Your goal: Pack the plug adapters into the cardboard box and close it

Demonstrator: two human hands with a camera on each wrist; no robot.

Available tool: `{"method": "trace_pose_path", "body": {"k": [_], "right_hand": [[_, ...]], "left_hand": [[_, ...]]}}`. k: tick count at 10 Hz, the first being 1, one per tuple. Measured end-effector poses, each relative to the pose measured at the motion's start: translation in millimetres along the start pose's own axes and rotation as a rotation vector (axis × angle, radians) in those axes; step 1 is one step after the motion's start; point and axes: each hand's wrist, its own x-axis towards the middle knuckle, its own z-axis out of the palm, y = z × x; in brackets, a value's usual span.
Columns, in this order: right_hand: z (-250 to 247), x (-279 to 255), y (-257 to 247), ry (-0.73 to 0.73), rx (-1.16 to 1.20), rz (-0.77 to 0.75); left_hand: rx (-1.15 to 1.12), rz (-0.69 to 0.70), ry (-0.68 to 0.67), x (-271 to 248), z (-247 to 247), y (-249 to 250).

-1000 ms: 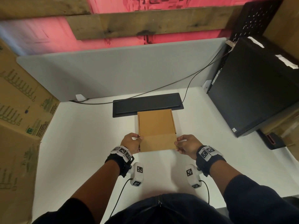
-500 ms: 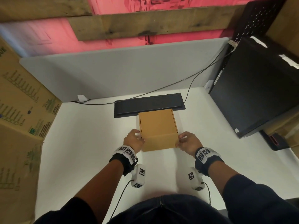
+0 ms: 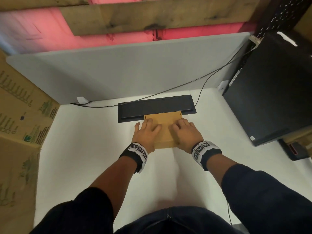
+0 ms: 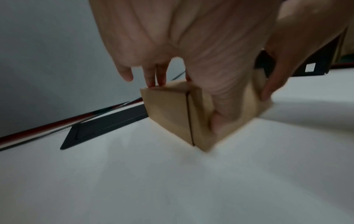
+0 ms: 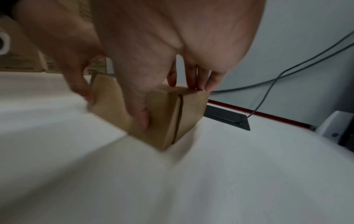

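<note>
A small brown cardboard box (image 3: 166,132) stands shut on the white table (image 3: 84,166), its far end over the black strip. My left hand (image 3: 146,132) lies flat on the left half of the lid, and my right hand (image 3: 185,132) lies on the right half. In the left wrist view the left hand (image 4: 172,37) has straight fingers on the top of the box (image 4: 166,112) and its thumb on the front face. The right wrist view shows the same for the right hand (image 5: 172,37) on the box (image 5: 191,109). No plug adapters are in sight.
A black strip (image 3: 157,106) with a grey cable (image 3: 185,83) lies behind the box, against a grey partition (image 3: 118,70). A black computer case (image 3: 270,92) stands at the right. A large printed carton (image 3: 20,115) walls the left side.
Both hands have moved from the box's front corners up onto its lid and now lie flat on it. The head view has come closer.
</note>
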Motion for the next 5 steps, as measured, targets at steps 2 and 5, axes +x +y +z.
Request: {"method": "trace_pose_path", "body": {"k": [2, 5], "right_hand": [[6, 4, -2, 0.066, -0.016, 0.006], [-55, 5, -13, -0.022, 0.05, 0.018]], "left_hand": [[-0.019, 0.01, 0.116, 3, 9, 1], [-0.087, 0.007, -0.046, 0, -55, -15]]}}
